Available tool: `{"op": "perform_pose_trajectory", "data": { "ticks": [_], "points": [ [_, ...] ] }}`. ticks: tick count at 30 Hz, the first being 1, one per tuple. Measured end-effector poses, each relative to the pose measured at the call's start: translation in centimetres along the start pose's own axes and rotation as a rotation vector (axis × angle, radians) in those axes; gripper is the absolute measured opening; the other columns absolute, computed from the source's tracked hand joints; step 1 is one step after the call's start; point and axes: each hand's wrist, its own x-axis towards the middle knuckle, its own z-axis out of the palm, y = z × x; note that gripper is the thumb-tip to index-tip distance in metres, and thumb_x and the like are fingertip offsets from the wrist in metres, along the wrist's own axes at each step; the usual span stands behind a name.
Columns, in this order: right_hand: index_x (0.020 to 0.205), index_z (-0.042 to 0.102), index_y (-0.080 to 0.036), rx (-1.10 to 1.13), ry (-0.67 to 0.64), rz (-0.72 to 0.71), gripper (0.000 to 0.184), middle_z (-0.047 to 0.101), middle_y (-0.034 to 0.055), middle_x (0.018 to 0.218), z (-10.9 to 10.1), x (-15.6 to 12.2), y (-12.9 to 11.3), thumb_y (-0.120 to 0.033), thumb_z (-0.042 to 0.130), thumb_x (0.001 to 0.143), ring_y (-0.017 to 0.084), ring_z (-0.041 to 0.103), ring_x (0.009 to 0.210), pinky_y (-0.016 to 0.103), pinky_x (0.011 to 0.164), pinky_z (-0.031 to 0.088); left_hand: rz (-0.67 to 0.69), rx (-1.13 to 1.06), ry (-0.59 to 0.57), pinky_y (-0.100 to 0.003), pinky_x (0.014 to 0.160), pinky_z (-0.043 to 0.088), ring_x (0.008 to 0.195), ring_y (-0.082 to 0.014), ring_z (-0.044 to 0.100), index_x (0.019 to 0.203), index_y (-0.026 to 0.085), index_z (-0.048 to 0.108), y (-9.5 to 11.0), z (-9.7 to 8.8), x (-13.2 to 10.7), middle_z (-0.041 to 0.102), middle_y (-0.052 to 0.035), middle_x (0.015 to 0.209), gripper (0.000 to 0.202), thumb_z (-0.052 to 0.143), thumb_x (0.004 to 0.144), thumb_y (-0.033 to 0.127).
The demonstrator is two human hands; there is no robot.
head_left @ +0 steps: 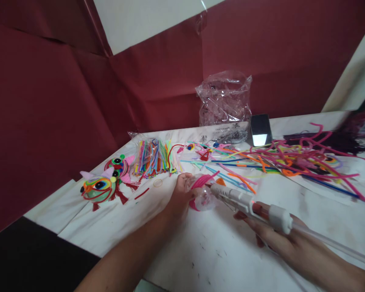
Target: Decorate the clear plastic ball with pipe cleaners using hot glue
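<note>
My left hand (180, 194) is closed around a clear plastic ball (204, 198) wrapped with pink pipe cleaner (201, 181), resting on the white table (200, 251). My right hand (273, 233) grips a white hot glue gun (246, 202) with a clear glue stick trailing behind it. The gun's nozzle touches the ball just to the right of my left fingers.
Two finished decorated balls with big eyes (101, 187) lie at the left. A bundle of coloured pipe cleaners (153, 157) and loose ones (292, 160) spread across the back. A crumpled clear bag (223, 99) and a phone (260, 129) stand by the red wall.
</note>
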Motion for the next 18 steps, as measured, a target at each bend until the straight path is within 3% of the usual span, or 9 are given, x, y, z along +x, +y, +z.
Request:
{"op": "perform_pose_trajectory", "data": {
  "ticks": [5, 10, 18],
  "points": [
    [0.086, 0.069, -0.02, -0.016, 0.026, 0.071, 0.047, 0.068, 0.0055, 0.062, -0.07, 0.11, 0.68, -0.058, 0.043, 0.077, 0.02, 0.062, 0.053, 0.031, 0.051, 0.054, -0.023, -0.004, 0.015, -0.027, 0.062, 0.043, 0.072, -0.0172, 0.06, 0.092, 0.023, 0.046, -0.11, -0.02, 0.09, 0.064, 0.0016, 0.084, 0.049, 0.071, 0.052, 0.01],
    [0.087, 0.068, -0.021, 0.017, -0.066, 0.007, 0.04, 0.067, 0.0039, 0.062, -0.02, -0.02, 0.18, -0.052, 0.045, 0.08, 0.02, 0.063, 0.056, 0.028, 0.052, 0.054, 0.003, -0.008, -0.004, -0.028, 0.065, 0.044, 0.076, -0.0176, 0.061, 0.093, 0.024, 0.046, -0.54, -0.38, 0.3, 0.064, 0.0009, 0.089, 0.048, 0.07, 0.054, 0.009],
    [0.094, 0.066, -0.021, 0.03, -0.082, 0.03, 0.038, 0.073, 0.0054, 0.074, -0.28, -0.38, 0.02, -0.05, 0.046, 0.081, 0.02, 0.064, 0.06, 0.028, 0.054, 0.055, -0.015, 0.009, -0.005, -0.027, 0.066, 0.044, 0.075, -0.0165, 0.061, 0.096, 0.023, 0.044, -0.32, -0.16, 0.14, 0.063, 0.0009, 0.09, 0.051, 0.07, 0.055, 0.01]
  ]
}}
